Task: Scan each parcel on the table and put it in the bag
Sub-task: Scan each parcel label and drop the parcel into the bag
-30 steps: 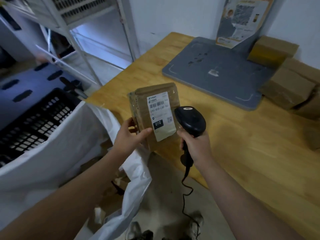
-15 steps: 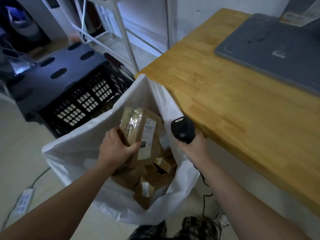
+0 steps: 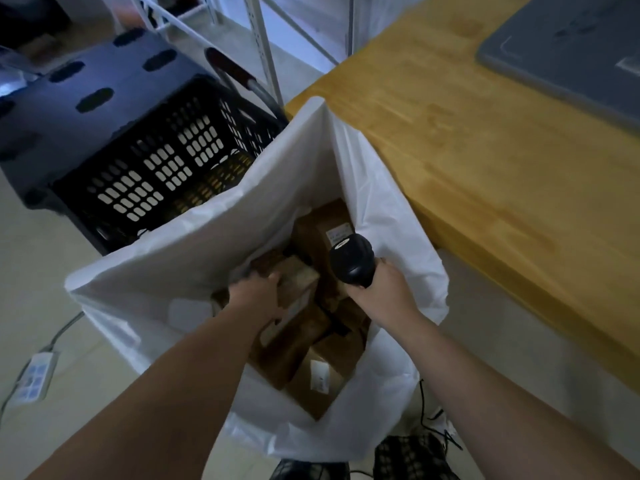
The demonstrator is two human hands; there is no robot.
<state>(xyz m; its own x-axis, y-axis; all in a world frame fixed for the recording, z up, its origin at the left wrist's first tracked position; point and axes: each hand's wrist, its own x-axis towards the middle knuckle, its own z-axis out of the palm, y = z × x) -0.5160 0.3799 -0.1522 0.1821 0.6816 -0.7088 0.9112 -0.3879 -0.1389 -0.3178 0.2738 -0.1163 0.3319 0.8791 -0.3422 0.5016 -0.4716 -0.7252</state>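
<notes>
wood surface point(image 3: 485, 174) on the right, white bag point(image 3: 194, 258) open just beside its edge, black crate point(image 3: 156, 168) behind. in the bag (atop other boxes point(image 3: 311, 379)) a brown parcel point(image 3: 299, 276), left hand point(image 3: 256, 297) curled on it. right hand point(image 3: 384, 291) grips black scanner point(image 3: 352, 259) over the bag.

Two bare forearms point(image 3: 180, 386) come in from 7 and 4 o'clock, ending in a bare left hand point(image 3: 258, 296) and right hand point(image 3: 384, 292). At 6 o'clock, dark checked cloth point(image 3: 412, 457) with a pale grid pattern covers the legs. Its cut is too dim to tell.
</notes>
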